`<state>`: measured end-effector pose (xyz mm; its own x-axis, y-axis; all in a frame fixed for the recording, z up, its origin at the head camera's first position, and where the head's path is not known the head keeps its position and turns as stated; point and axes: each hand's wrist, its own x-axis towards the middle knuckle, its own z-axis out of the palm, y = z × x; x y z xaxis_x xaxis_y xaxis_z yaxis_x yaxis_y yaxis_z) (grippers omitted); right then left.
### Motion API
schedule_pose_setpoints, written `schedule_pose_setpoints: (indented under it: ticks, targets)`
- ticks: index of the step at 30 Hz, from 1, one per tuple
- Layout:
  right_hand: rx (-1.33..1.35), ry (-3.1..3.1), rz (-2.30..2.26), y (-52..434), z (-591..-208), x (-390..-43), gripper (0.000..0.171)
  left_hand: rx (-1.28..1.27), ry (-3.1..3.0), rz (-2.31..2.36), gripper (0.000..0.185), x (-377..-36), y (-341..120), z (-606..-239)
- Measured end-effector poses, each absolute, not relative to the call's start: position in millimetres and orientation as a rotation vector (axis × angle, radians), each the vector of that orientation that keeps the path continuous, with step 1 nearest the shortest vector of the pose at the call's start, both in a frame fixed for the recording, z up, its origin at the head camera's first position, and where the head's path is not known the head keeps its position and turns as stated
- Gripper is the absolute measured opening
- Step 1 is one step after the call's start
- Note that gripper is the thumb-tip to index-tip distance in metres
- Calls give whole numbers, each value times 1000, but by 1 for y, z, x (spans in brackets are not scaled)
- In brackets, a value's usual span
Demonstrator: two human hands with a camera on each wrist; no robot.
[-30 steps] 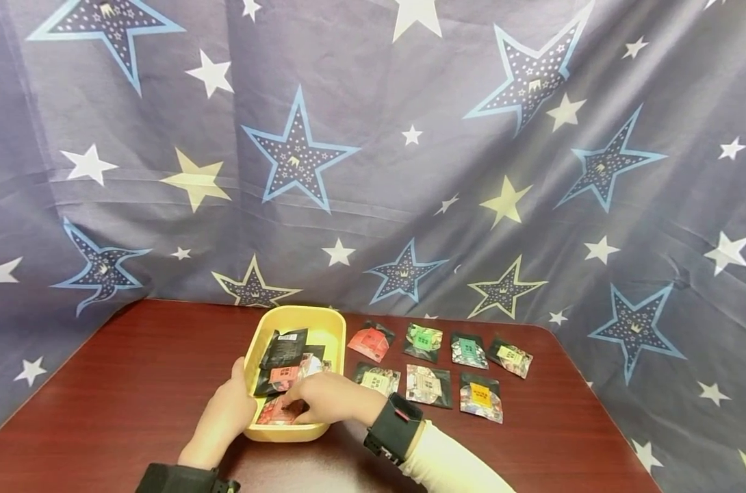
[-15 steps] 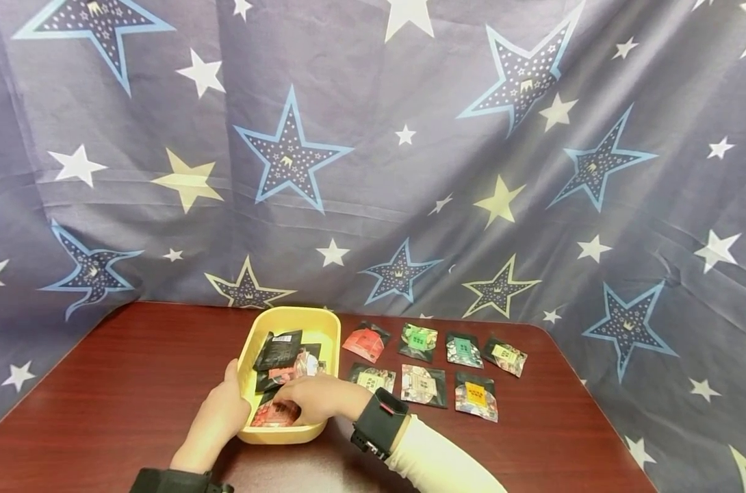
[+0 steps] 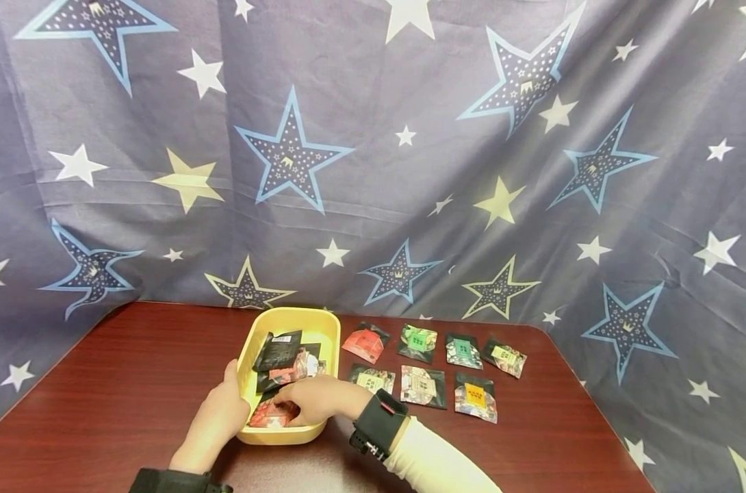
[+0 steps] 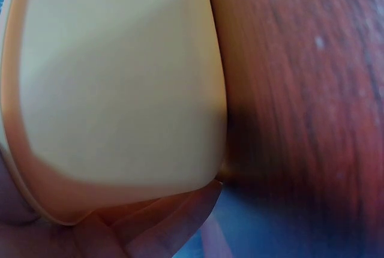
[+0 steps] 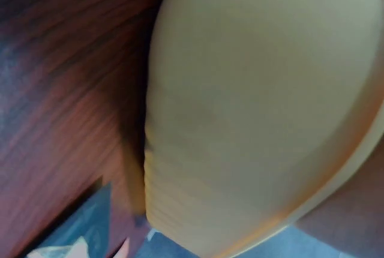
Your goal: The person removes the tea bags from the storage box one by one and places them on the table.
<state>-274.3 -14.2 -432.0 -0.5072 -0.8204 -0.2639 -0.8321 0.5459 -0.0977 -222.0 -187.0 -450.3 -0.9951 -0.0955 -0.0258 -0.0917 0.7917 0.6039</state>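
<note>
A yellow plastic bin [image 3: 331, 335] stands on the table with several snack packets in it. My left hand [image 3: 220, 407] grips the bin's left side, its thumb at the rim. In the left wrist view its fingers [image 4: 174, 225] lie along the outside of the bin wall [image 4: 126, 90]. My right hand [image 3: 317, 399] reaches over the right rim into the near end, thumb and fingers pinching a red-printed packet [image 3: 268, 414] that they partly cover. Farther back in the bin are a black packet [image 3: 278, 350] and another red-labelled packet [image 3: 280, 375]. The right wrist view shows mostly the outer wall [image 5: 252, 102].
Right of the bin, several packets lie in two rows on the dark red table [image 3: 126, 383], among them a red one [image 3: 367, 342], a green-labelled one [image 3: 418, 342] and an orange-labelled one [image 3: 476, 396]. A star-patterned curtain [image 3: 373, 171] hangs behind the table.
The head view has shifted slightly, so everything sits a little farther left. Both hands stay at the bin; the right fingers and the red-printed packet have moved only slightly.
</note>
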Motion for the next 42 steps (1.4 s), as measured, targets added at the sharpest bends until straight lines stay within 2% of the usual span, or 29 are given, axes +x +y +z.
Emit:
schedule_pose_setpoints:
  ticks: [5,10,18,26,32,37,42]
  targets:
    - [-1419,2472,-33,-13,-433,-278,40,166,-2975,-1008,75,-223,-188,-450]
    - [-1511,2492,-168,-10,-433,-282,27,160,-2974,-1015,75,-222,-187,-449]
    - [-1528,2688,-188,-6,-434,-278,33,170,-2978,-991,73,-223,-187,-448]
    - [-1547,2818,-144,-5,-437,-272,23,173,-2978,-1011,74,-222,-187,-447]
    - [-1489,2873,-189,0,-427,-265,25,158,-2976,-999,73,-222,-185,-448]
    - [-1544,2897,-197,8,-410,-254,25,168,-2990,-994,74,-223,-187,-448]
    - [-1542,2898,-260,22,-396,-244,21,184,-3018,-991,73,-225,-188,-449]
